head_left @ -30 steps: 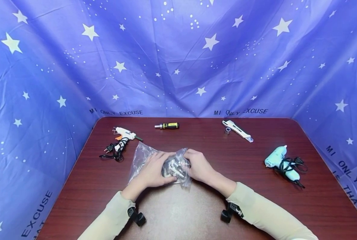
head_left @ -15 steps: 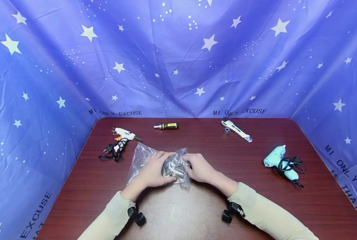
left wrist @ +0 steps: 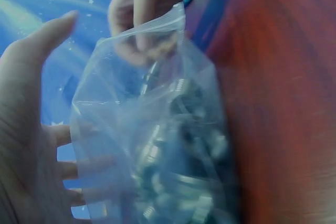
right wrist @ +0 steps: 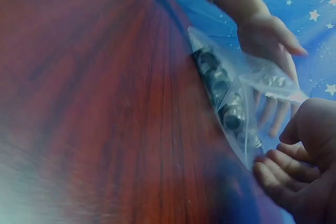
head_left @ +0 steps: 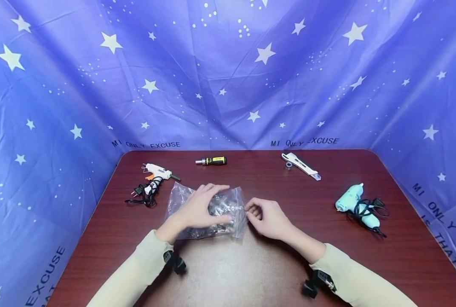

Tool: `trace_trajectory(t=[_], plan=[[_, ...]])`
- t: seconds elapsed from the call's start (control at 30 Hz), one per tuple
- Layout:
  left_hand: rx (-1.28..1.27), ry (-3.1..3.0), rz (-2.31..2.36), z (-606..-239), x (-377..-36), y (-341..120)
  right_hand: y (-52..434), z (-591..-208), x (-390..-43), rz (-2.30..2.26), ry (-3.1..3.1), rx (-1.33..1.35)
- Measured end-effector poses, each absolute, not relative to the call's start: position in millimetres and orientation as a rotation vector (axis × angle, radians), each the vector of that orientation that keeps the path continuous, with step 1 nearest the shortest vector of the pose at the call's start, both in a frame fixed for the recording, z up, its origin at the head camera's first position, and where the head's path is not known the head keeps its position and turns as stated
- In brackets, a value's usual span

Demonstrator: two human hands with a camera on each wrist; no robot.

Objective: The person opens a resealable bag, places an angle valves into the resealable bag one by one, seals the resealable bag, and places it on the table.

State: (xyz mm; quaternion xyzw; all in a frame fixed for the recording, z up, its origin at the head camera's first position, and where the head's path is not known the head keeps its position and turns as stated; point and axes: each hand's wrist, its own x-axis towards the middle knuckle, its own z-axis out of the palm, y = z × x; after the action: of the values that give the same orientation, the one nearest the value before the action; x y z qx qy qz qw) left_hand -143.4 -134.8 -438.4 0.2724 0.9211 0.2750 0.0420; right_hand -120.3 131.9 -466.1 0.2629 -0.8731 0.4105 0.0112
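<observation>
A blue star-printed cloth (head_left: pixel 228 85) hangs behind and to both sides of the hands, closing in a dark red wood-grain table (head_left: pixel 289 264) with rounded far corners. Well to the right of the right hand (head_left: pixel 268 219) lies a pale teal glue gun (head_left: pixel 352 202) with its black cord bundled on it. Beyond the left hand (head_left: pixel 199 211), to its left, lies a white glue gun (head_left: pixel 157 172) with a coiled black cord. Farther back, past both hands, lie a short black-and-yellow screwdriver (head_left: pixel 212 160) and a white utility knife (head_left: pixel 301 166). Nothing stands between the hands and these tools.

Between the hands, on the table, lies a clear, crinkled plastic bag (head_left: pixel 209 211) of small shiny metal parts (head_left: pixel 220 207). Its long axis runs left to right, its zip-edged mouth toward the right hand. The left hand lies flat over the bag, fingers spread and nearly straight, pressing it down. The right hand's thumb and curled fingertips pinch the bag's right edge; the left wrist view shows this pinch at the zip strip (left wrist: pixel 157 22).
</observation>
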Motion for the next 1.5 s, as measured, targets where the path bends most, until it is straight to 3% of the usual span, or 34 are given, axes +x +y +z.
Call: trace_trajectory(t=[0.3, 0.43, 0.67, 1.0, 1.17, 1.5], plan=[[0.706, 2.583, 0.933, -427.3, -196.1, -106.8, 133.8, -468.1, -86.9, 2.115, -2.893, 0.510], [0.669, 2.544, 0.880, -429.5, -206.6, -101.2, 123.7, -472.5, -78.7, 2.381, -2.782, 0.376], [0.547, 2.521, 1.010, -435.4, -211.6, -99.7, 104.8, -477.4, -76.7, 2.573, -2.527, 0.375], [0.336, 2.477, 1.298, -426.9, -212.0, -107.7, 119.4, -461.6, -80.8, 2.302, -2.692, 0.498], [0.190, 2.280, 1.593, -412.5, -213.7, -118.5, 137.3, -450.5, -91.6, 1.884, -2.725, 0.662], [0.333, 2.007, 2.039, -378.2, -201.8, -135.1, 173.8, -386.7, -116.5, 1.201, -2.495, 0.773]])
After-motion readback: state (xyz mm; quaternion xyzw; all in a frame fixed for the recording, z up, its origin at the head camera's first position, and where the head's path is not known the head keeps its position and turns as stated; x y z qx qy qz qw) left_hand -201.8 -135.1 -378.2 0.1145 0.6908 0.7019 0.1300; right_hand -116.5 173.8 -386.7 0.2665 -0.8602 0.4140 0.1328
